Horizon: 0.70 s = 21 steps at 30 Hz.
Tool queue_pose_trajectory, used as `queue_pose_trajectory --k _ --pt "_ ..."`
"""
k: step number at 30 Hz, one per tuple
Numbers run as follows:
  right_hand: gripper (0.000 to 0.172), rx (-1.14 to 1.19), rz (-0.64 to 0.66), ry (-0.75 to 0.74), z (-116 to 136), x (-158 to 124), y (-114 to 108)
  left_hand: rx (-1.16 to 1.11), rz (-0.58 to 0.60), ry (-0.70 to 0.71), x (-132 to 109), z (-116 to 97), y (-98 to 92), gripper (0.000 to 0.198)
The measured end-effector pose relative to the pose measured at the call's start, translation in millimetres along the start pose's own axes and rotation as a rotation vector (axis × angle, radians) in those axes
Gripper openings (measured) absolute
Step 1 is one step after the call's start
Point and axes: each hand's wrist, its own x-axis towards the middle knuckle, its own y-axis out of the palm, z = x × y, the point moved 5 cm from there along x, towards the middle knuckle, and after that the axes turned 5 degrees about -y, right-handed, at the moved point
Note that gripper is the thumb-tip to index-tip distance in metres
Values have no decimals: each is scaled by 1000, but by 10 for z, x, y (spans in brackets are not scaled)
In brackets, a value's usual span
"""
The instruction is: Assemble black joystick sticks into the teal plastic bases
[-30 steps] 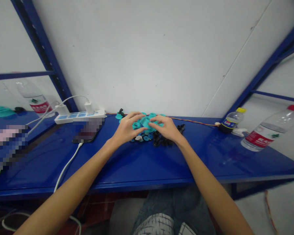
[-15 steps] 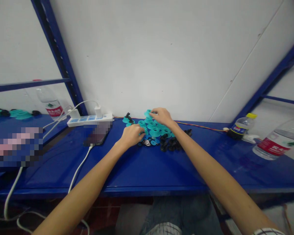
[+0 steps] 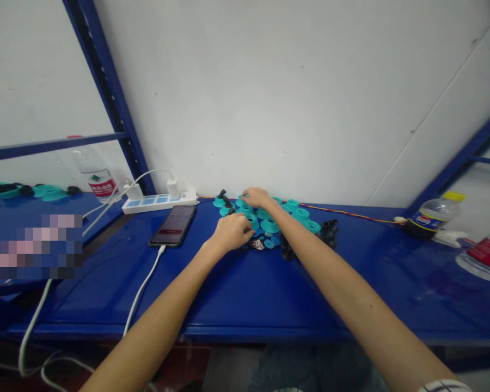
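Note:
Several teal flared plastic rings (image 3: pixel 269 224) lie in a pile on the blue table (image 3: pixel 245 294). My right hand (image 3: pixel 258 197) reaches across to the back left of the pile, its fingers closed on a teal ring (image 3: pixel 240 202); the grip is partly hidden. At the pile's front left, my left hand (image 3: pixel 232 232) is closed, thumb and fingers curled together; whatever they hold is hidden. Beside its fingertips lie small blue discs (image 3: pixel 270 242) and silvery discs (image 3: pixel 256 245). Black plastic pieces (image 3: pixel 330 233) lie right of the pile, partly behind my right forearm.
A phone (image 3: pixel 173 226) on a white cable lies left of my hands, before a power strip (image 3: pixel 159 201). A cola bottle (image 3: pixel 430 218) and a large water bottle (image 3: pixel 485 253) stand at right. Another water bottle (image 3: pixel 100 179) and more teal rings (image 3: pixel 51 192) are at left.
My right hand has moved left and down over the back of the pile, from where it held a teal ring up. My left hand stays near the discs. The view has shifted slightly.

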Motion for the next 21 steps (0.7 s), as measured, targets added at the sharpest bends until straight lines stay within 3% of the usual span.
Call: queue_pose_trajectory --k 8,15,17,21 --pt "40 24 -69 -79 -13 -353 -295 -118 -44 -70 4 124 -105 24" --pt "36 96 -199 -203 -21 -885 -519 -67 47 -22 7 105 -37 25" --pt "32 121 -274 -243 -26 -1061 -565 -93 -4 -46 11 116 -94 26" --pt "25 190 -453 -237 -107 -1388 -605 -73 -274 -243 -28 280 -338 34"
